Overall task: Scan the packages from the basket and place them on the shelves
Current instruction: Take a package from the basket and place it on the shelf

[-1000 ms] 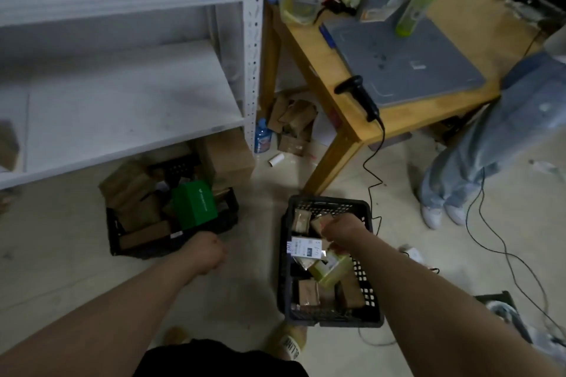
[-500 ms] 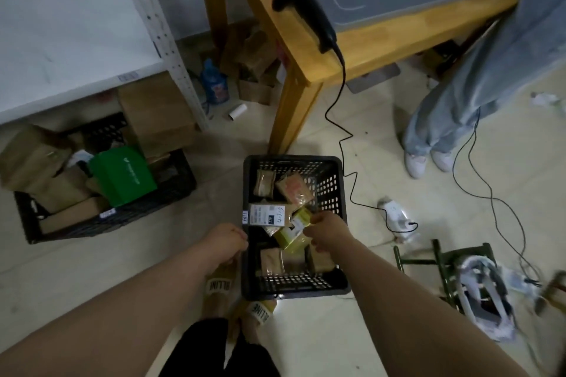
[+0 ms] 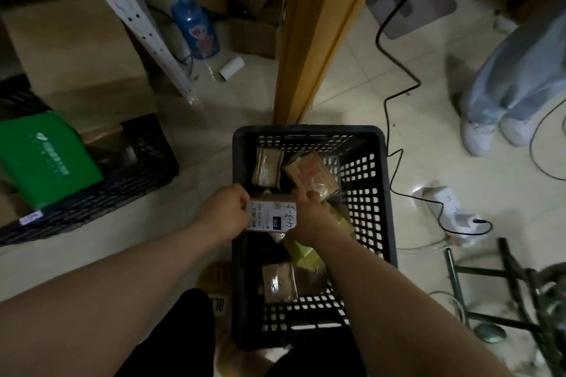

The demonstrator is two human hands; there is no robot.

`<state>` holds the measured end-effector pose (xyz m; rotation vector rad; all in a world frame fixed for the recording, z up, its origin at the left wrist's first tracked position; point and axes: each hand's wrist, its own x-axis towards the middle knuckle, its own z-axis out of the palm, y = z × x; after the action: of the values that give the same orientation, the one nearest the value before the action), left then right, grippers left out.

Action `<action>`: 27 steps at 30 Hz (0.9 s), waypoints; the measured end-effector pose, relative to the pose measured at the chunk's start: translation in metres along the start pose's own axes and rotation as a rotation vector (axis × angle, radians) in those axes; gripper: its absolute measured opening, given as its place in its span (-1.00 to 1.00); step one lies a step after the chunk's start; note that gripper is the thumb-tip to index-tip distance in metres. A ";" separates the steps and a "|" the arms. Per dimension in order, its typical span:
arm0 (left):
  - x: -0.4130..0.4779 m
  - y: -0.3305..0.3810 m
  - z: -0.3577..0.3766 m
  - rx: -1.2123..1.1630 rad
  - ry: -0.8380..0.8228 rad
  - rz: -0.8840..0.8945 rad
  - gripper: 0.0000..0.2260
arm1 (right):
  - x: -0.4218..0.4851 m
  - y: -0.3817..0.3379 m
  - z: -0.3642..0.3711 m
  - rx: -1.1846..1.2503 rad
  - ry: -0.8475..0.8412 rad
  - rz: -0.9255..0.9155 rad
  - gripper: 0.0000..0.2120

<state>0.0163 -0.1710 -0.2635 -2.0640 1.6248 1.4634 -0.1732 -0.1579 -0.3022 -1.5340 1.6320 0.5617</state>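
A black plastic basket [image 3: 364,193] sits on the floor in front of me with several small packages inside. A small brown package with a white shipping label [image 3: 272,215] is at the basket's middle. My left hand [image 3: 225,211] grips its left end and my right hand [image 3: 309,211] grips its right end. A yellow package [image 3: 301,251] lies under my right wrist. Two brown packages [image 3: 309,174] lie at the far end, and two more [image 3: 278,281] at the near end.
A second black crate [image 3: 137,168] at the left holds a green package [image 3: 46,162] and cardboard boxes. A wooden table leg [image 3: 306,40] stands just beyond the basket. A white shelf post [image 3: 147,30], a blue bottle [image 3: 196,27], black cables, a power strip [image 3: 444,202] and another person's legs [image 3: 505,95] surround it.
I have bent lower over the basket, so the table top and scanner left the view. Both hands have moved in and taken hold of the labelled package.
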 end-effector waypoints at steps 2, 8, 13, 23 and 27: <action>0.021 -0.011 0.008 -0.010 0.044 0.020 -0.83 | 0.028 0.002 0.022 -0.102 -0.028 -0.033 -0.07; 0.052 -0.033 0.021 -0.070 0.099 0.045 -0.80 | 0.061 0.005 0.049 -0.328 0.002 -0.090 0.03; 0.039 -0.034 0.011 -0.174 0.073 -0.058 -0.85 | 0.042 0.010 0.026 0.158 -0.036 0.096 0.07; -0.108 0.073 -0.099 -0.849 -0.151 -0.217 -0.82 | -0.120 -0.043 -0.118 0.757 -0.091 -0.085 -0.11; -0.174 0.105 -0.158 -1.003 -0.087 -0.209 -0.74 | -0.194 -0.093 -0.173 0.779 -0.047 -0.158 -0.05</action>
<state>0.0350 -0.1941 -0.0081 -2.3934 0.5969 2.5414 -0.1395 -0.1908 -0.0299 -1.0312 1.4268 -0.1307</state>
